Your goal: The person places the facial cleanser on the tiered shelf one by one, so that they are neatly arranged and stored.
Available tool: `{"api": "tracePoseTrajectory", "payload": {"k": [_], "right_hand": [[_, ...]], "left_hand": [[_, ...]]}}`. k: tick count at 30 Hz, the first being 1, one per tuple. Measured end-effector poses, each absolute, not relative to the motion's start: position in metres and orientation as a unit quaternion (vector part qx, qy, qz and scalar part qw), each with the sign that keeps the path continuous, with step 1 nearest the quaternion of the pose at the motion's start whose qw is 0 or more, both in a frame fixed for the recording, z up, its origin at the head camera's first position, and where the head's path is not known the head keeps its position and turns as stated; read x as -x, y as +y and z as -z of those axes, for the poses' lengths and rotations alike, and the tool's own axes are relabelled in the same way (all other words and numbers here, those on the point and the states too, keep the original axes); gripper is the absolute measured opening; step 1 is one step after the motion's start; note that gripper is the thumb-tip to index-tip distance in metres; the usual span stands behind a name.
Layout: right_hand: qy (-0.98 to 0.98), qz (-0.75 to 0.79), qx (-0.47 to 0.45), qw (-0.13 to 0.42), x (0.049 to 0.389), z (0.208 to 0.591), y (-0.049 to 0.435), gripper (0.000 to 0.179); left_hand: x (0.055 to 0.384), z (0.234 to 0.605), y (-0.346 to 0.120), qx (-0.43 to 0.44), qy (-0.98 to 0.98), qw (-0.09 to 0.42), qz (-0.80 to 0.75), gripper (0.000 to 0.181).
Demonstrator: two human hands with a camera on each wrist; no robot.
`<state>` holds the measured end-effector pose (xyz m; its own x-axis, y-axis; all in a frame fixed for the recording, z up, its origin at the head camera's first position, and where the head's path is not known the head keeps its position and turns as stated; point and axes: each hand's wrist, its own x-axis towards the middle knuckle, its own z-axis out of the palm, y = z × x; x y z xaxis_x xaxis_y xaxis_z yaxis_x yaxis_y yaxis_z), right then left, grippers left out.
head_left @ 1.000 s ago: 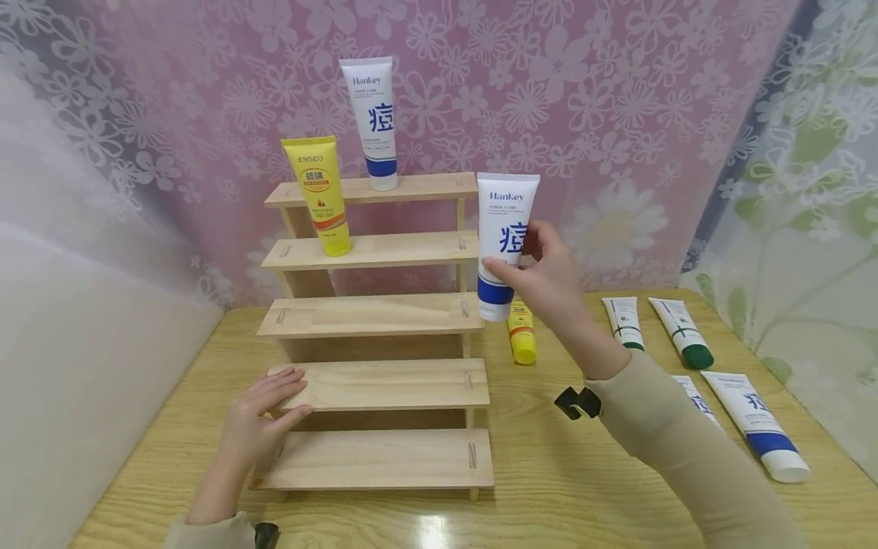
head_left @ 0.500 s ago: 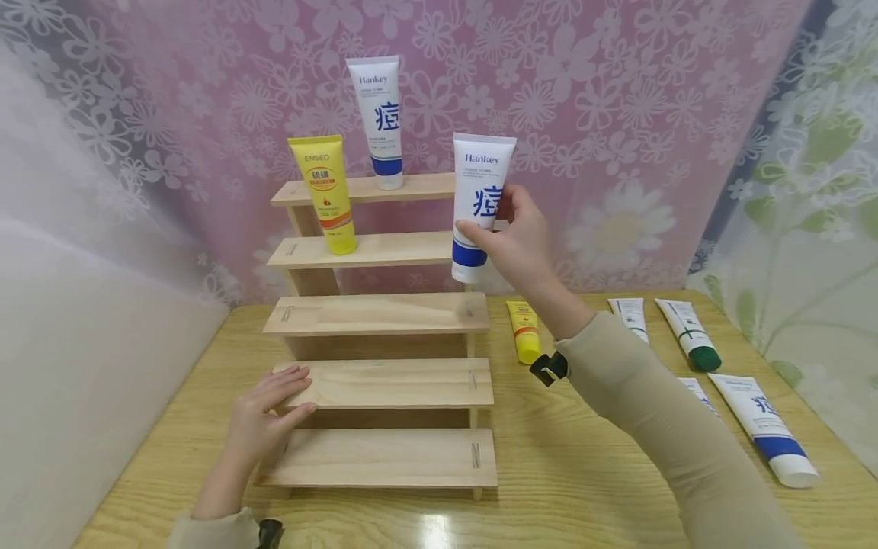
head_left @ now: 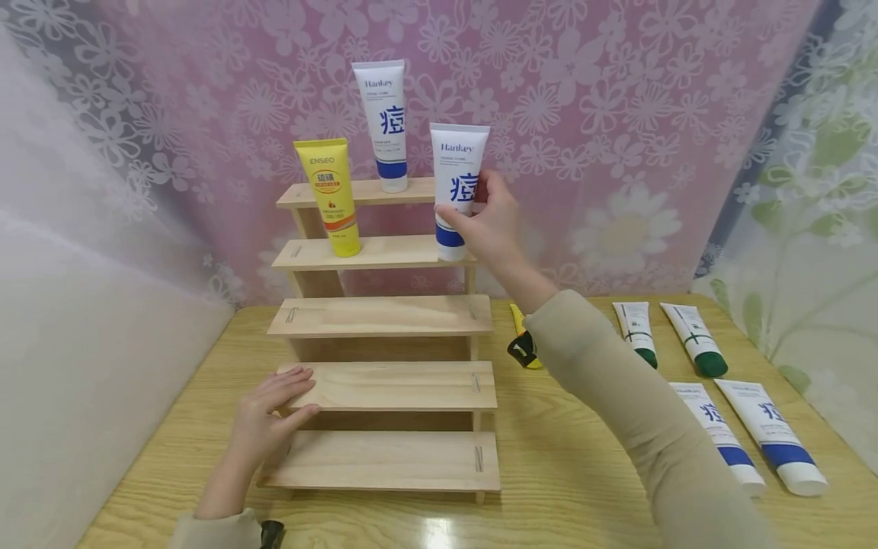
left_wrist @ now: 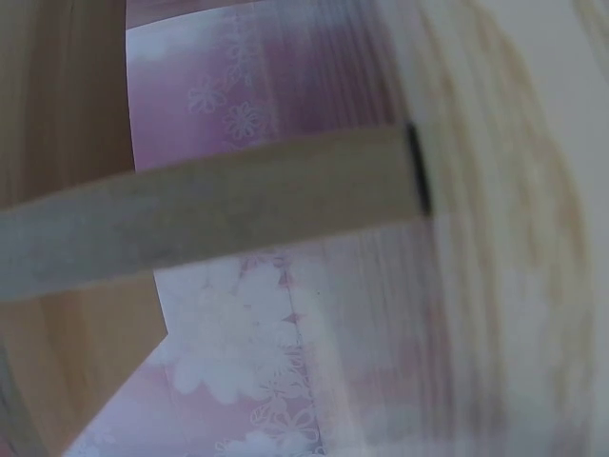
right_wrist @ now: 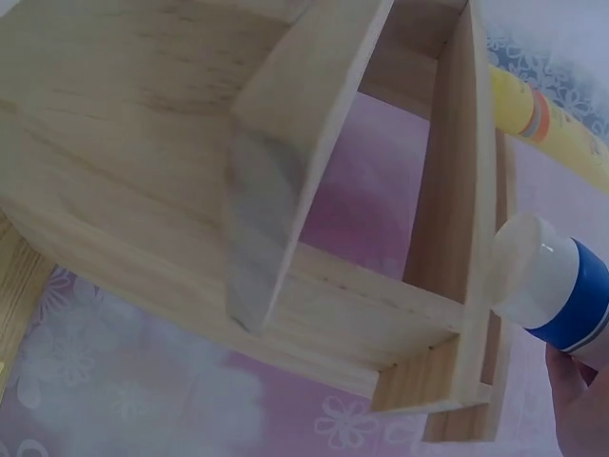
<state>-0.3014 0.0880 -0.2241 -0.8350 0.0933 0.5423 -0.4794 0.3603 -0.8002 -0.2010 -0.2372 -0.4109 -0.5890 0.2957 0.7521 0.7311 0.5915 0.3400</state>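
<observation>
My right hand (head_left: 490,225) holds a white squeeze tube (head_left: 458,164) with blue print and a blue band, thumb across its front. The tube stands upright, cap down, over the right end of the second-highest shelf of a wooden stepped rack (head_left: 384,316). In the right wrist view its white cap (right_wrist: 533,271) is close to the shelf edge; I cannot tell whether they touch. My left hand (head_left: 264,419) rests on the left end of the second-lowest shelf, fingers lying on the board. The left wrist view shows only rack boards (left_wrist: 209,209) and the curtain.
A yellow tube (head_left: 329,198) stands on the second-highest shelf, left side. A similar white tube (head_left: 384,130) stands on the top shelf. On the table (head_left: 562,457) at right lie two green-capped tubes (head_left: 694,339) and two white-and-blue tubes (head_left: 771,438). Another yellow tube (head_left: 517,316) is partly hidden.
My right hand has carried the white tube left and upward from beside the rack to over the second-highest shelf. The left hand stays on its shelf.
</observation>
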Motion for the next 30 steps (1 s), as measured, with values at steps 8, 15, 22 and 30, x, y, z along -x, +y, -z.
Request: {"api": "tracePoseTrajectory", "payload": {"k": [8, 15, 22, 30], "right_hand": [[-0.776, -0.542, -0.146, 0.289, 0.316, 0.23, 0.073, 0.056], [-0.792, -0.517, -0.138, 0.295, 0.324, 0.232, 0.069, 0.056], [-0.792, -0.52, -0.158, 0.279, 0.328, 0.232, 0.069, 0.057], [-0.788, -0.533, -0.178, 0.249, 0.333, 0.234, 0.074, 0.06]], "left_hand": [[0.202, 0.411, -0.238, 0.311, -0.827, 0.334, 0.327, 0.032], [0.202, 0.411, -0.236, 0.315, -0.824, 0.337, 0.329, 0.032], [0.201, 0.411, -0.235, 0.318, -0.82, 0.343, 0.329, 0.032], [0.202, 0.411, -0.237, 0.321, -0.817, 0.349, 0.328, 0.032]]}}
